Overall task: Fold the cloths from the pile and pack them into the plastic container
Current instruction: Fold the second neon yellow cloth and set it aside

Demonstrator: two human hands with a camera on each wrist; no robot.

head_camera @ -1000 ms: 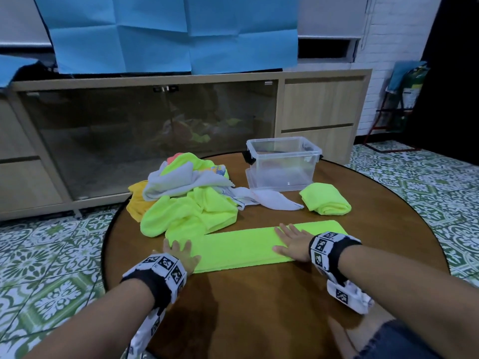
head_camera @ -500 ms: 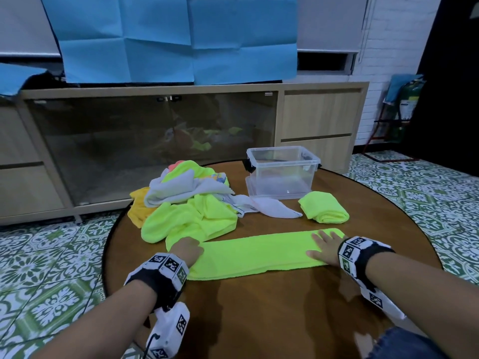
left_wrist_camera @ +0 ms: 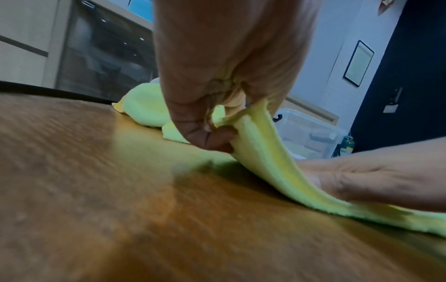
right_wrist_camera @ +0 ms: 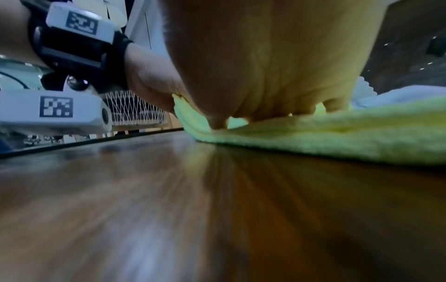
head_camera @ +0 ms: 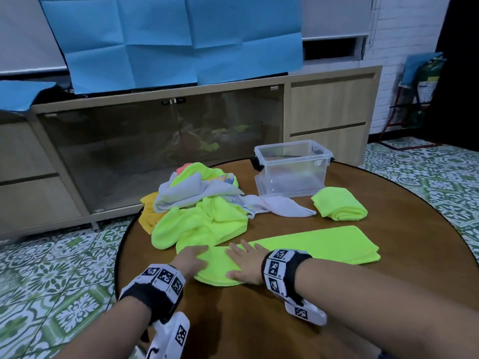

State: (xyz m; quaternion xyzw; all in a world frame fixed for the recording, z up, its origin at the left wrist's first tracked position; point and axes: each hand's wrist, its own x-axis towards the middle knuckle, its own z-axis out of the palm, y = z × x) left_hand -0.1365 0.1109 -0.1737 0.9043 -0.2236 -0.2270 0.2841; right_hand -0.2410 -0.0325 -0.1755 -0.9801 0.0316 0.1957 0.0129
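A long neon-yellow cloth strip [head_camera: 318,244] lies across the near part of the round wooden table [head_camera: 285,320]. My left hand [head_camera: 190,260] pinches the strip's left end [left_wrist_camera: 255,145] and lifts it off the table. My right hand [head_camera: 245,265] lies flat on the strip [right_wrist_camera: 337,137] just right of the left hand, fingers straight. A clear plastic container [head_camera: 291,168] stands at the back of the table. A folded neon-yellow cloth [head_camera: 339,204] lies in front of it. The pile of cloths [head_camera: 197,203] sits at the left back.
A white cloth [head_camera: 280,206] trails from the pile toward the container. A long wooden cabinet with glass doors [head_camera: 160,141] stands behind the table. Patterned green floor tiles [head_camera: 51,268] surround the table.
My right hand has slid left along the strip from its right end to beside my left hand. My left hand has taken hold of the left end and raised it.
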